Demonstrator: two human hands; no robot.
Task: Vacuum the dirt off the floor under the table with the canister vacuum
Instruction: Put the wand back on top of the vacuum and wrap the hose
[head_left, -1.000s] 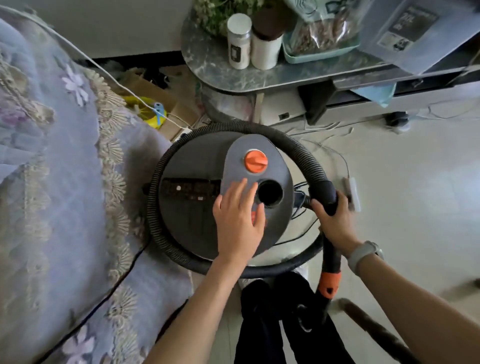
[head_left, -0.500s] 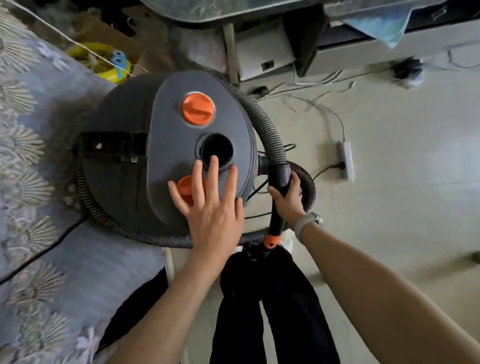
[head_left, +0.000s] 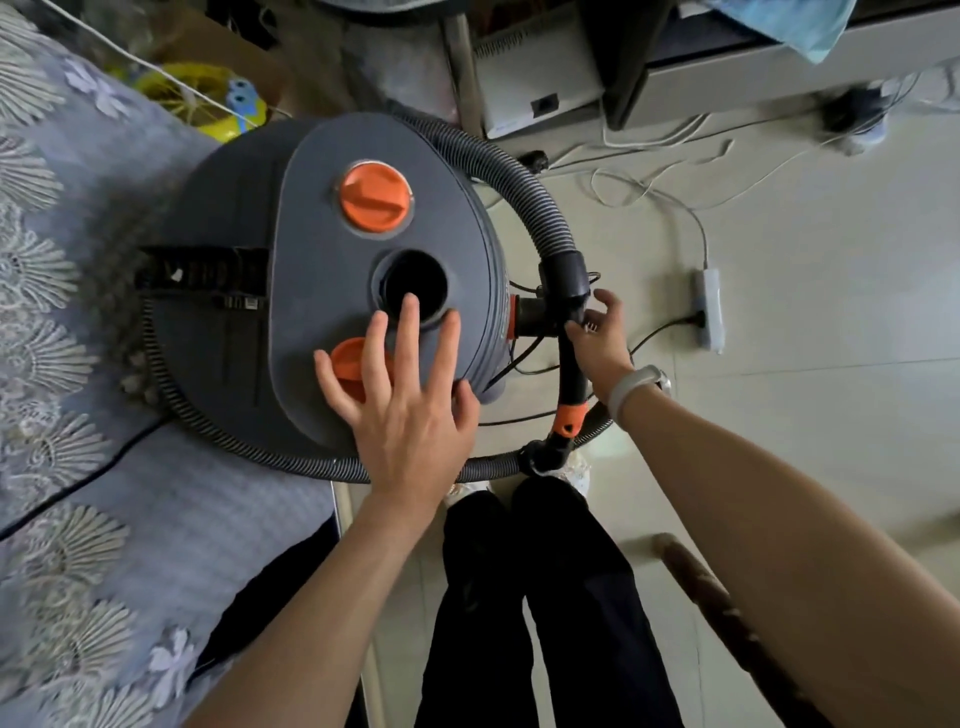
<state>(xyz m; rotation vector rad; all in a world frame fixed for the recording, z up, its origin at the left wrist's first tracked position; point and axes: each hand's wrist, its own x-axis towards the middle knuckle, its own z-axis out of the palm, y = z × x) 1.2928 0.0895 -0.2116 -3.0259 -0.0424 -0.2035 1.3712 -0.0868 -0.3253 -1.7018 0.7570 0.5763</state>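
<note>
1. We rest our left hand (head_left: 410, 405), fingers spread wide, on the canister vacuum (head_left: 322, 291) beside the bed, steadying it.
2. Our right hand (head_left: 597, 338), loosely open, touches the hose (head_left: 524, 176) cuff, probably seating it.

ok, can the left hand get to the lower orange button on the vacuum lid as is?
Probably yes: the left hand lies spread on the lid, its fingers already over the lower orange button; nothing lies between.

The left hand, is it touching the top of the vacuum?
Touching. In the head view, the left hand lies flat with spread fingers on the grey lid of the canister vacuum, partly covering an orange button.
</note>
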